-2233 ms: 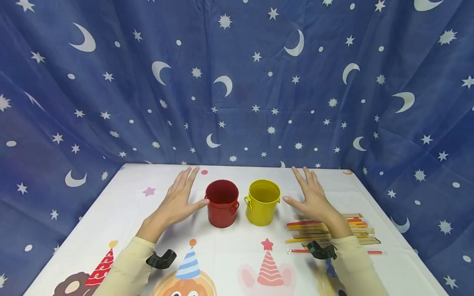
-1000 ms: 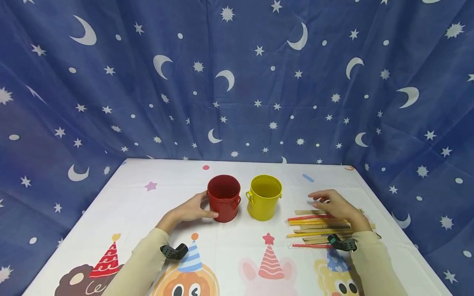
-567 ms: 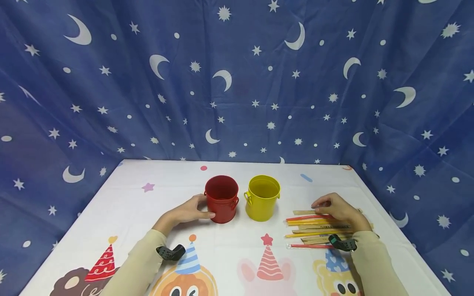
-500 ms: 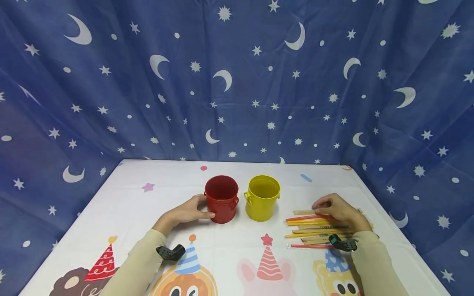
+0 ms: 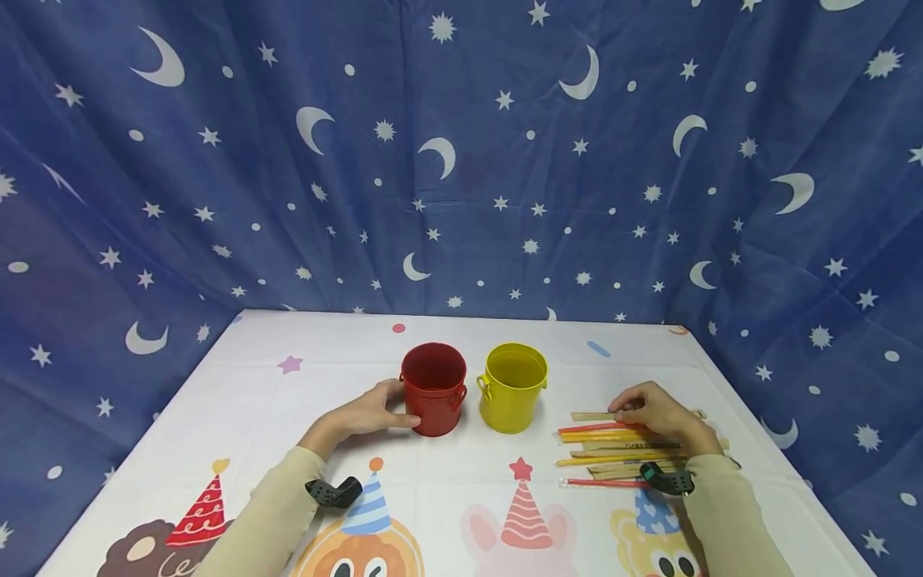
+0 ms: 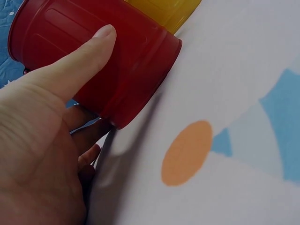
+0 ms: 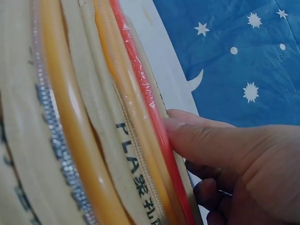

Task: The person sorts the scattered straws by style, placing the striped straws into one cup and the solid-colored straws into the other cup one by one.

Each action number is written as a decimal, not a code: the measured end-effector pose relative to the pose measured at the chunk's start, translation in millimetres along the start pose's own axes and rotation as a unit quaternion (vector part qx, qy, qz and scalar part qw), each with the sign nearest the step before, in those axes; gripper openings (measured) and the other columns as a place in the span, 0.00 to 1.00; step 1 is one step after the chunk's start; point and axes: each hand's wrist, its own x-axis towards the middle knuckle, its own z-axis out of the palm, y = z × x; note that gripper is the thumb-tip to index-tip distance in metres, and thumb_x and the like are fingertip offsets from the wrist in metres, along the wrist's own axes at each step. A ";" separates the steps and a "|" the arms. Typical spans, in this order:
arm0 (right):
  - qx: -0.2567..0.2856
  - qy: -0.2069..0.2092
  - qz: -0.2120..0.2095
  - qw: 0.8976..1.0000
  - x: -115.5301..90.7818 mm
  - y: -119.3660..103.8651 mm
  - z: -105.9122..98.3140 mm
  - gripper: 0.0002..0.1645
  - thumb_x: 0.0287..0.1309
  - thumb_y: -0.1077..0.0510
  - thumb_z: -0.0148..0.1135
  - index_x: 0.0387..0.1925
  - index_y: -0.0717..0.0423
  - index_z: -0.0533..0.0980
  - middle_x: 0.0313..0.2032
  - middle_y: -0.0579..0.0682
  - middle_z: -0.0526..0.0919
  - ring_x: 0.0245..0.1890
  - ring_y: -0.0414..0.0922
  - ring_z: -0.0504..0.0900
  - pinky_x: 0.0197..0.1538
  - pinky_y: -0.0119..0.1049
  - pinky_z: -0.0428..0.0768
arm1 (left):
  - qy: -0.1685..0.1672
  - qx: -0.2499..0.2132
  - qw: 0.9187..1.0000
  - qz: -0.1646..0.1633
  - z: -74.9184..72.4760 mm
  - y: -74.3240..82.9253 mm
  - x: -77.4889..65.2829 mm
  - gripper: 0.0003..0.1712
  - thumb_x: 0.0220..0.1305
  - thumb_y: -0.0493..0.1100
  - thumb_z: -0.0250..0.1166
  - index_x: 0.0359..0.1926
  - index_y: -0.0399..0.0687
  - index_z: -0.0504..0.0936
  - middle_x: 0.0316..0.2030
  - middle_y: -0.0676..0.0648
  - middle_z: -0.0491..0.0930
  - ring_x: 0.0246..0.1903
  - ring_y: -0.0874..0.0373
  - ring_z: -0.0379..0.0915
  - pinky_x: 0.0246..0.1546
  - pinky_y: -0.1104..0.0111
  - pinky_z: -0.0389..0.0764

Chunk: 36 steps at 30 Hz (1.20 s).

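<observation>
The paper straw (image 5: 591,416) lies flat at the 12 o'clock edge of a row of wrapped straws (image 5: 634,455), at about 4 o'clock from the middle of the table. The right hand (image 5: 652,409) appears to pinch it near the middle, thumb on the near side and a finger behind; the fingertips are partly hidden, so how firm the hold is cannot be told. It should be very light and fairly stiff, its wrapper thin and easily creased; a light pinch at mid-length looks best. Just at its 6 o'clock is a red straw (image 5: 587,428) in clear film, likely slicker, and the thumb tip sits so close that both could be caught together. Further towards 6 o'clock lie orange and yellow straws and more paper ones, one printed "PLA".

At 9 o'clock from the row, well apart, the red bucket (image 5: 433,417) stands upright. The left hand (image 5: 368,414) holds it from its 8 o'clock side, thumb along the wall and fingers behind. It looks like thin painted metal: rigid, light, smooth, best steadied low on the wall. The yellow bucket (image 5: 508,409) stands just beside it at 3 o'clock, apart, both on a printed tablecloth (image 5: 433,497).
</observation>
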 end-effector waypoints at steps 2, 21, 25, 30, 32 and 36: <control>-0.002 0.003 0.008 1.000 -0.3 -1.4 1.0 0.08 0.60 0.66 0.66 0.41 0.64 0.86 0.33 0.52 0.83 0.34 0.45 0.75 0.34 0.27 0.74 | 0.002 -0.001 1.000 0.000 0.2 0.1 -0.4 0.47 0.58 0.53 0.75 0.74 0.44 0.66 0.77 0.36 0.57 0.77 0.36 0.50 0.75 0.38 0.55; 0.044 0.202 -0.116 0.971 -11.5 -40.3 -12.0 0.13 0.65 0.62 0.65 0.46 0.69 0.83 0.29 0.42 0.77 0.28 0.36 0.69 0.28 0.28 0.70 | 0.001 -0.021 1.000 0.007 5.8 -1.1 -0.6 0.47 0.57 0.51 0.76 0.74 0.43 0.66 0.76 0.37 0.59 0.78 0.36 0.49 0.76 0.38 0.55; 0.156 0.250 -0.123 0.948 -16.3 -48.8 -19.6 0.11 0.67 0.62 0.64 0.46 0.65 0.84 0.31 0.34 0.78 0.31 0.34 0.72 0.33 0.25 0.74 | 0.006 -0.020 1.000 0.002 6.6 -2.6 0.2 0.48 0.56 0.52 0.76 0.74 0.44 0.66 0.77 0.37 0.58 0.78 0.37 0.49 0.75 0.38 0.55; 0.384 0.265 -0.180 0.866 -21.9 -63.5 -23.4 0.12 0.67 0.67 0.61 0.42 0.52 0.87 0.36 0.36 0.85 0.35 0.33 0.79 0.43 0.20 0.79 | 0.012 -0.014 1.000 -0.005 8.9 -6.8 -0.5 0.48 0.56 0.53 0.76 0.74 0.45 0.66 0.77 0.37 0.57 0.78 0.37 0.50 0.75 0.38 0.56; 0.460 0.249 -0.224 0.822 -25.3 -75.3 -23.7 0.14 0.67 0.69 0.58 0.41 0.54 0.87 0.35 0.41 0.86 0.35 0.34 0.81 0.44 0.22 0.81 | 0.010 -0.013 1.000 -0.004 8.3 -6.8 -0.9 0.48 0.56 0.53 0.76 0.74 0.46 0.66 0.77 0.38 0.58 0.78 0.37 0.50 0.75 0.38 0.56; 0.563 0.209 -0.276 0.751 -27.8 -103.5 -26.2 0.17 0.70 0.71 0.51 0.41 0.59 0.87 0.34 0.47 0.89 0.34 0.39 0.84 0.43 0.27 0.80 | 0.009 -0.016 1.000 0.004 3.9 -5.6 1.0 0.46 0.57 0.53 0.76 0.73 0.47 0.68 0.77 0.39 0.59 0.78 0.39 0.50 0.76 0.39 0.56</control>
